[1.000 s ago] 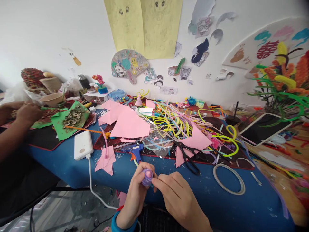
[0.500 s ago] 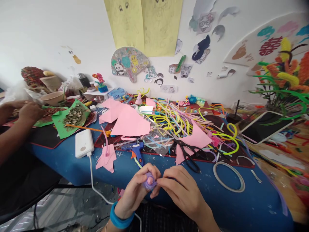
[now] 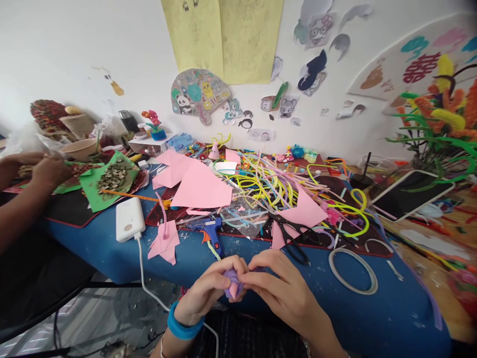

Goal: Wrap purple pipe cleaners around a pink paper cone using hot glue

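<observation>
Between the fingertips: a small purple and pink fuzzy piece [image 3: 233, 283], pinched from both sides just below the near edge of the blue table [image 3: 261, 268].
Left hand [image 3: 208, 288]: curled tight round the piece from its left, thumb and fingers closed on it; a blue band sits at the wrist.
Right hand [image 3: 278, 288]: fingertips narrowed onto the same piece from its right, the knuckles covering much of it.
Just beyond the grip: a blue glue gun [image 3: 210, 231] with its nozzle toward the hands, and black scissors [image 3: 294, 238] up and to the right on pink paper [image 3: 201, 186].
Further out: a tangle of yellow and pastel pipe cleaners [image 3: 268, 186]; a white power bank [image 3: 129, 219] to the left with its cable hanging off the table edge; a pale ring [image 3: 353, 271] to the right.
Far left: another person's hand [image 3: 48, 171] over green paper.
Risk, slip: the piece is small and soft and held over the gap past the table edge; a loosened pinch would likely drop it to the floor.
Risk, shape: hard squeezing may flatten or unwind it.
Risk, glue: the nozzle lies close to the knuckles; whether it is hot cannot be told.
</observation>
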`<move>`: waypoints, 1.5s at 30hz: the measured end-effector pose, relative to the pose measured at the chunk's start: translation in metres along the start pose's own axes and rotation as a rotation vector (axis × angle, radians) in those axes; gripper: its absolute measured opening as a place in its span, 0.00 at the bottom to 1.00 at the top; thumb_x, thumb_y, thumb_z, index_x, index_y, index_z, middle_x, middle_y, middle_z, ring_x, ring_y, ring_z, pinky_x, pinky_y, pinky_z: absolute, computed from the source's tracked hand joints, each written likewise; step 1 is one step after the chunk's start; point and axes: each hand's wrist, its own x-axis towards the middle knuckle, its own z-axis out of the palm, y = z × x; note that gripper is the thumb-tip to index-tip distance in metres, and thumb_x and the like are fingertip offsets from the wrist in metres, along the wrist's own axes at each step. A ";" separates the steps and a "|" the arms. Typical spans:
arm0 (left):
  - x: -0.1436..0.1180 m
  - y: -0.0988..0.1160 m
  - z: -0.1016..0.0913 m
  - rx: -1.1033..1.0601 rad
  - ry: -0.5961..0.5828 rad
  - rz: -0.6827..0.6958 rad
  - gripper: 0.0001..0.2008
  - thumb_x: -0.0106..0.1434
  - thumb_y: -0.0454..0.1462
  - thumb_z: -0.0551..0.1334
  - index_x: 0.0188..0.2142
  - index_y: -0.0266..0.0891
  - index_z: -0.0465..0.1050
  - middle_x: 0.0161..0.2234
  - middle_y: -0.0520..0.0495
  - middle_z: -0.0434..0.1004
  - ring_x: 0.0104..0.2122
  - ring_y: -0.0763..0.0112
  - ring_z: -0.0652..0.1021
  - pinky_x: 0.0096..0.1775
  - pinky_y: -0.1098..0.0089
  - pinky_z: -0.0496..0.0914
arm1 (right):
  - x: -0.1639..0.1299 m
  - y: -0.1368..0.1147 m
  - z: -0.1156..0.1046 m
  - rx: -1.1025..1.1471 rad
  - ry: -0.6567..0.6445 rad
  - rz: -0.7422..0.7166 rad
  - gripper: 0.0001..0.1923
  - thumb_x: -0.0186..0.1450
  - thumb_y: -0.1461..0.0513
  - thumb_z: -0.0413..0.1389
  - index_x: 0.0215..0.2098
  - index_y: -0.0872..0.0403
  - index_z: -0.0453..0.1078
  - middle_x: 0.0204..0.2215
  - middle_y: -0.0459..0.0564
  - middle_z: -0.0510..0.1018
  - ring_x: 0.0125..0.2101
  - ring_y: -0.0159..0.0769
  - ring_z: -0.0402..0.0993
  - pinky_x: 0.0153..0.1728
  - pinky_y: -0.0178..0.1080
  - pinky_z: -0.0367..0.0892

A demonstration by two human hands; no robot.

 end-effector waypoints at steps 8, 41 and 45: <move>-0.003 0.002 -0.019 0.119 -0.104 -0.129 0.07 0.54 0.38 0.61 0.33 0.37 0.70 0.22 0.52 0.68 0.27 0.69 0.67 0.31 0.69 0.59 | 0.002 0.000 -0.003 0.068 -0.113 0.018 0.11 0.77 0.65 0.50 0.45 0.53 0.76 0.38 0.51 0.79 0.39 0.37 0.73 0.41 0.39 0.72; -0.004 -0.027 -0.016 0.308 -0.024 0.479 0.12 0.71 0.41 0.62 0.53 0.49 0.67 0.56 0.46 0.64 0.44 0.67 0.74 0.46 0.65 0.69 | -0.009 -0.015 0.010 -0.079 0.077 0.061 0.05 0.73 0.69 0.55 0.39 0.56 0.72 0.30 0.49 0.79 0.30 0.35 0.73 0.33 0.38 0.70; -0.006 -0.031 -0.017 0.411 -0.092 0.541 0.12 0.74 0.42 0.57 0.56 0.51 0.66 0.56 0.45 0.65 0.45 0.64 0.73 0.48 0.63 0.68 | -0.009 -0.019 0.011 -0.073 0.104 0.045 0.05 0.73 0.68 0.56 0.40 0.56 0.73 0.28 0.49 0.79 0.29 0.35 0.73 0.31 0.37 0.70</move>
